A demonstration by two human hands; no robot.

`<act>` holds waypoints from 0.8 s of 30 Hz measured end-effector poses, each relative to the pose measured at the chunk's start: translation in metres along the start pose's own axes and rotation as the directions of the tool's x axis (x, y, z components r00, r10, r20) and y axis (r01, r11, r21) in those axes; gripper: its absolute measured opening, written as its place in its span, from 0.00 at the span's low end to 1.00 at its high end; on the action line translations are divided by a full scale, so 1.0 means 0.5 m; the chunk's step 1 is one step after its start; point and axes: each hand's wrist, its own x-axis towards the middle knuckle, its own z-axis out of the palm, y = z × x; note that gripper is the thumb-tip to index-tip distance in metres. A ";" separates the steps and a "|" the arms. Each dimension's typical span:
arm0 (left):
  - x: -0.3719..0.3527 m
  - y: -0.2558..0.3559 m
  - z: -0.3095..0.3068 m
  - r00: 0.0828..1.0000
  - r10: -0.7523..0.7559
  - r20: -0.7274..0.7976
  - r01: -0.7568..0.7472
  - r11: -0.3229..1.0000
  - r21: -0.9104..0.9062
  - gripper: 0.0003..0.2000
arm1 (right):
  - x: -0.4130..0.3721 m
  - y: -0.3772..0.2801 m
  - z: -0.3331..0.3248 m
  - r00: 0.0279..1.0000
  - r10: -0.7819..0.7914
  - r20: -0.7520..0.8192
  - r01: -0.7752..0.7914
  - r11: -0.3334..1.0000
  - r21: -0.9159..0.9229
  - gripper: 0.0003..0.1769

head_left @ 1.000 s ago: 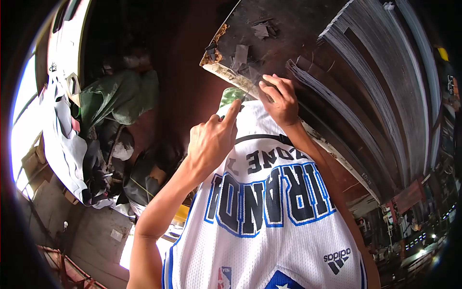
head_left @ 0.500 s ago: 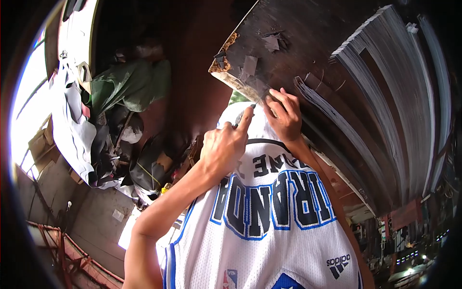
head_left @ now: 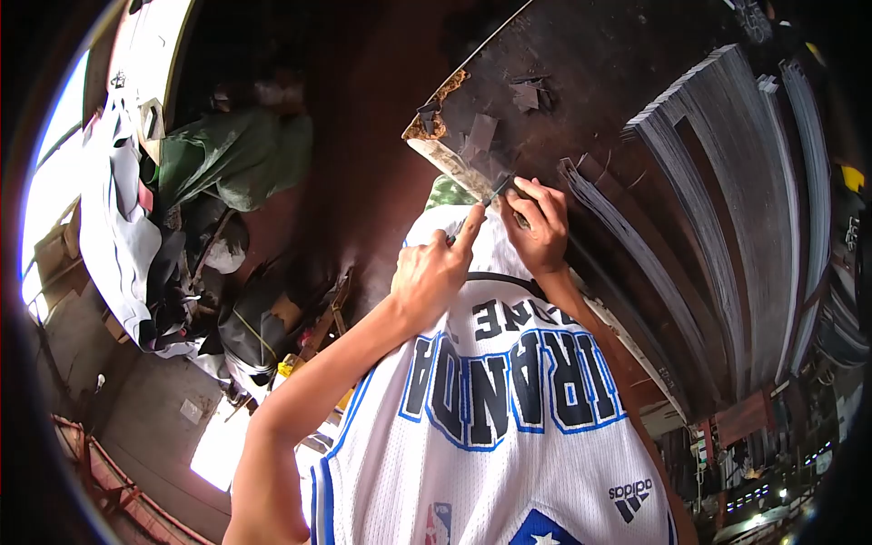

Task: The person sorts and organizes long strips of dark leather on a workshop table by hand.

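My left hand (head_left: 431, 272) is closed round a slim dark tool (head_left: 499, 188), its index finger stretched along it. The tool's tip points at the pale front edge of a dark work board (head_left: 581, 109). Just right of the tip, my right hand (head_left: 540, 227) has its fingers bent and close together at the board's edge; what they hold is too small to make out. Beyond the hands, small dark scraps (head_left: 480, 134) lie near the board's chipped corner.
Long stacks of thin grey strips (head_left: 727, 200) lie on the board to the right. At the left are a green cloth (head_left: 236, 159), white sheeting (head_left: 118, 245) and piled clutter. A white jersey (head_left: 500, 381) fills the lower middle.
The view has shifted slightly, so the board and strips sit lower. The tool's tip shows more clearly beside my right fingers. Both hands remain at the board's edge.
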 end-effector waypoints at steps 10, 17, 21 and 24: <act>0.014 -0.009 0.015 0.991 0.035 -0.131 -0.042 0.998 -0.054 0.26 | 0.000 0.032 -0.006 0.999 -0.043 0.002 0.043 0.998 -0.052 0.12; -0.014 -0.013 -0.032 0.998 0.039 -0.049 -0.039 0.999 0.005 0.24 | 0.007 0.025 -0.006 0.999 -0.042 -0.020 0.040 0.997 -0.060 0.10; -0.012 -0.015 -0.032 0.997 0.057 -0.048 -0.056 0.998 0.019 0.24 | 0.007 0.028 -0.007 0.999 -0.040 -0.029 0.039 0.998 -0.045 0.10; -0.010 -0.015 -0.035 0.997 0.064 -0.037 -0.064 0.998 0.014 0.24 | 0.004 0.028 -0.007 0.999 -0.029 -0.030 0.028 0.999 -0.030 0.10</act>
